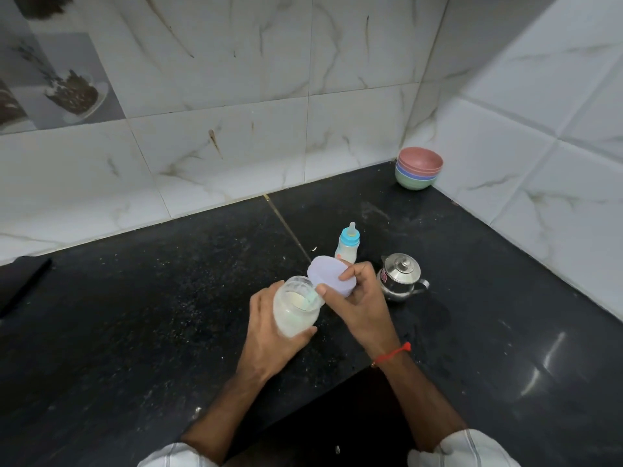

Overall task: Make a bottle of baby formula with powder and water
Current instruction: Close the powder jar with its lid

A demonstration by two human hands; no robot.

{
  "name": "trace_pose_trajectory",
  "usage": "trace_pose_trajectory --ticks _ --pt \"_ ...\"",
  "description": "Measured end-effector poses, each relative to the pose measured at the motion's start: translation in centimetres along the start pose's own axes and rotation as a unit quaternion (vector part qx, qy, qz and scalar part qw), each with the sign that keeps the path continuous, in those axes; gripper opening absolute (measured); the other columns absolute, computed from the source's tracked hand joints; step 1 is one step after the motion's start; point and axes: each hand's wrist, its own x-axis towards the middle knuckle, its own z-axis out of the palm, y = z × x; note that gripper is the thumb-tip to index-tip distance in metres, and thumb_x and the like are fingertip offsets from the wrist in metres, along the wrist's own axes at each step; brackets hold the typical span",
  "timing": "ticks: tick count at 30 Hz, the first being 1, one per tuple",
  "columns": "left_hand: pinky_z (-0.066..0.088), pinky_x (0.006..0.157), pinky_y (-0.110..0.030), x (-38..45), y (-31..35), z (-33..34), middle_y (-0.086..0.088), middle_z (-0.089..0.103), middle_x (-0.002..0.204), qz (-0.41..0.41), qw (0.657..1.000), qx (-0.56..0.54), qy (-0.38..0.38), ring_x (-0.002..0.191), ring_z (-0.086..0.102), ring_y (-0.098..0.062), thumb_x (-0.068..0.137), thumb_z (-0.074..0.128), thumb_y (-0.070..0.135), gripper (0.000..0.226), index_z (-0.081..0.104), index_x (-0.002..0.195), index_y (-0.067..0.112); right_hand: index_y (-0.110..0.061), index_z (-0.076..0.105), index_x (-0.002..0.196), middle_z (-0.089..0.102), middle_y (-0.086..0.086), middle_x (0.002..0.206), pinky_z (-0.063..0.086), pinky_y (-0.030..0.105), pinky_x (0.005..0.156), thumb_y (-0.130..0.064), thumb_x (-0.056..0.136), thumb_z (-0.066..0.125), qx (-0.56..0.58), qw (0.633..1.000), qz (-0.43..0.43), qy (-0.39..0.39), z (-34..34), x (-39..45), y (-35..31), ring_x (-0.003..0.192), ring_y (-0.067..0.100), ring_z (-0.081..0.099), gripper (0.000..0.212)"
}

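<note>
My left hand (269, 332) grips a clear jar of white powder (295, 306), open at the top and tilted above the black counter. A pale green scoop (312, 298) stands in the jar's mouth. My right hand (357, 298) holds the jar's lilac lid (328, 273) just beside the mouth, thumb near the scoop. Behind the lid stands the baby bottle (347, 246) with a blue collar and clear teat, white liquid inside. A small steel kettle (399, 278) with its lid on sits right of my right hand.
Stacked pastel bowls (419, 171) sit in the far corner where the tiled walls meet. The counter (168, 298) is dusted with white specks. A dark flat object (20, 284) lies at the left edge.
</note>
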Motion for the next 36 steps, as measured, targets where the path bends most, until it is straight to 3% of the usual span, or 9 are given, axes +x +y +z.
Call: trace_pose_trajectory --ticks 3,7,11,15,19,22,26,31,36 --pt "0.044 0.102 -0.022 0.4 1.2 0.0 0.016 0.040 0.139 0.026 0.999 -0.002 -0.019 0.132 0.046 -0.006 0.062 0.097 0.032 0.105 0.037 0.148 0.028 -0.026 0.052 0.105 0.067 -0.007 0.127 0.055 0.047 0.100 -0.041 0.076 0.086 -0.100 0.995 -0.003 -0.028 -0.2 -0.4 0.2 0.123 0.018 0.064 0.047" --pt "0.044 0.105 -0.021 0.9 2.3 -0.3 0.019 0.042 0.144 0.034 0.999 -0.016 -0.024 0.134 0.045 -0.001 0.064 0.096 0.038 0.105 0.033 0.149 0.037 -0.033 0.053 0.135 0.058 -0.025 0.135 0.050 0.041 0.110 -0.047 0.081 0.081 -0.124 0.990 0.004 -0.063 -0.5 -0.6 -0.2 0.133 0.007 0.054 0.063" --pt "0.050 0.109 -0.044 1.0 3.0 -0.1 0.017 0.045 0.149 0.031 0.999 -0.006 -0.041 0.136 0.048 -0.010 0.064 0.090 0.051 0.104 0.034 0.150 0.034 -0.039 0.043 0.152 0.051 -0.021 0.150 0.043 0.036 0.119 -0.048 0.088 0.076 -0.159 0.982 0.017 -0.104 -0.8 -0.5 -0.8 0.143 0.003 0.045 0.072" --pt "0.051 0.107 -0.047 0.8 3.0 -0.1 0.017 0.045 0.148 0.028 0.998 0.003 -0.049 0.136 0.049 -0.013 0.064 0.091 0.050 0.106 0.032 0.151 0.037 -0.042 0.035 0.157 0.044 -0.019 0.155 0.037 0.040 0.122 -0.053 0.091 0.070 -0.207 0.962 0.029 -0.177 -1.9 -0.1 -1.9 0.146 0.002 0.038 0.075" --pt "0.050 0.107 -0.046 0.4 3.0 -0.4 0.020 0.046 0.146 0.023 0.997 0.009 -0.078 0.134 0.048 -0.011 0.062 0.091 0.048 0.105 0.033 0.149 0.043 -0.052 0.022 0.157 0.036 -0.019 0.162 0.033 0.048 0.123 -0.067 0.085 0.066 -0.309 0.904 0.052 -0.292 -4.0 1.4 -3.2 0.149 0.010 0.035 0.086" --pt "0.049 0.109 -0.044 0.3 3.6 -0.6 0.025 0.048 0.142 0.026 0.994 0.010 -0.107 0.133 0.048 -0.007 0.061 0.092 0.047 0.101 0.034 0.143 0.053 -0.040 0.028 0.158 0.038 -0.017 0.159 0.036 0.038 0.117 -0.051 0.086 0.077 -0.372 0.863 0.027 -0.341 -5.3 2.4 -4.8 0.132 -0.002 0.041 0.088" --pt "0.049 0.110 -0.040 0.3 4.5 -0.7 0.029 0.050 0.140 0.028 0.991 0.004 -0.132 0.132 0.049 -0.001 0.061 0.094 0.043 0.102 0.035 0.144 0.051 -0.025 0.036 0.154 0.045 -0.009 0.149 0.047 0.012 0.093 -0.017 0.085 0.085 -0.338 0.863 0.000 -0.376 -6.3 3.4 -6.1 0.115 -0.017 0.048 0.085" --pt "0.052 0.107 -0.039 0.6 5.1 -1.1 0.026 0.053 0.141 0.024 0.988 -0.022 -0.150 0.131 0.052 -0.001 0.061 0.096 0.040 0.101 0.039 0.145 0.048 -0.021 0.041 0.153 0.047 -0.007 0.151 0.052 0.028 0.105 -0.007 0.085 0.082 -0.318 0.856 -0.069 -0.402 -6.8 3.9 -6.5 0.138 0.008 0.046 0.081" --pt "0.054 0.103 -0.035 0.9 5.7 -1.6 0.026 0.048 0.140 0.028 0.982 -0.021 -0.185 0.128 0.051 -0.003 0.063 0.094 0.044 0.105 0.029 0.145 0.053 -0.025 0.045 0.149 0.049 -0.024 0.140 0.055 0.037 0.104 -0.008 0.081 0.085 -0.307 0.855 -0.055 -0.415 -7.1 4.5 -7.6 0.129 0.010 0.053 0.080"
